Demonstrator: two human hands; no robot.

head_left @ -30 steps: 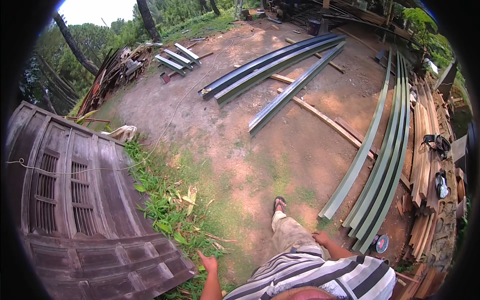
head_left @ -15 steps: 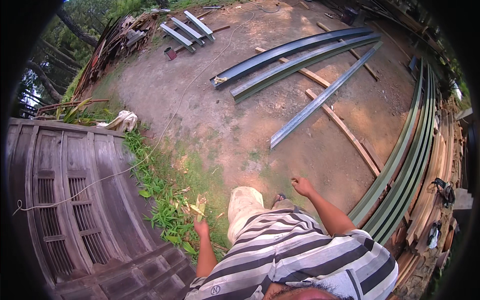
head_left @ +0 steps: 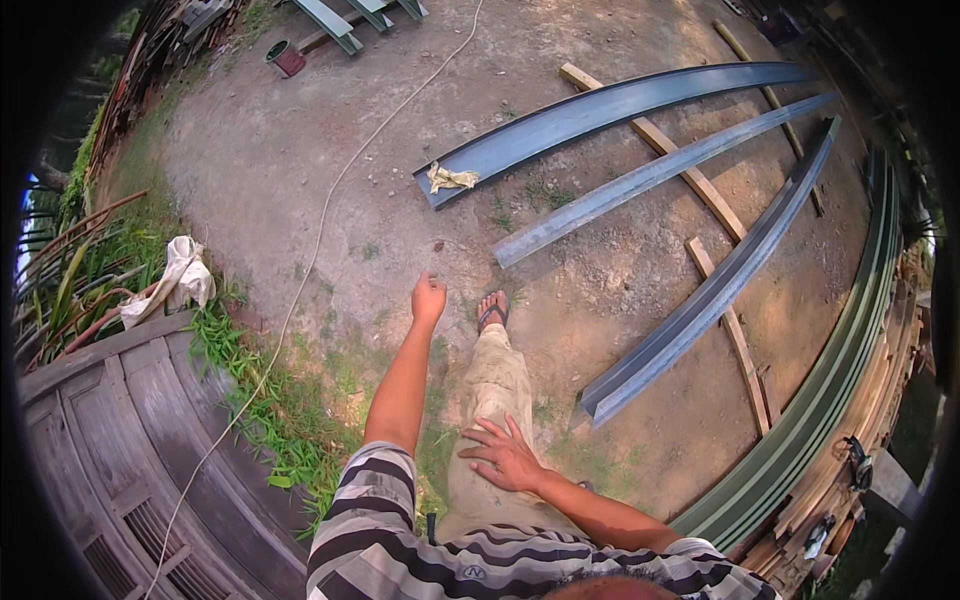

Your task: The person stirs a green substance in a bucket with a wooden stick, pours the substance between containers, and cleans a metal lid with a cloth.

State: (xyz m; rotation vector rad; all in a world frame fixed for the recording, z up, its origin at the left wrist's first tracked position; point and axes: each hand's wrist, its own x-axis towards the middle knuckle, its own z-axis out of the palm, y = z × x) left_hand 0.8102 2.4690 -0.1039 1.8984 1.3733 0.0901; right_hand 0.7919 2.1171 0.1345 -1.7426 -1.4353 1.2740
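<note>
3 metal lengths lie on the ground over battens, ahead & to the R: wide channel w/ pale rag on its near end, mid bar, near channel. L hand half-curled, short of mid bar's end; nothing seen in it, palm hidden, can't tell. R hand spread flat on thigh, gripping nothing. Lengths prob. stiff, awkward & fairly heavy; smooth faces may slip, edges may cut. Best hold: both hands underneath, approx. mid-length for balance.
</note>
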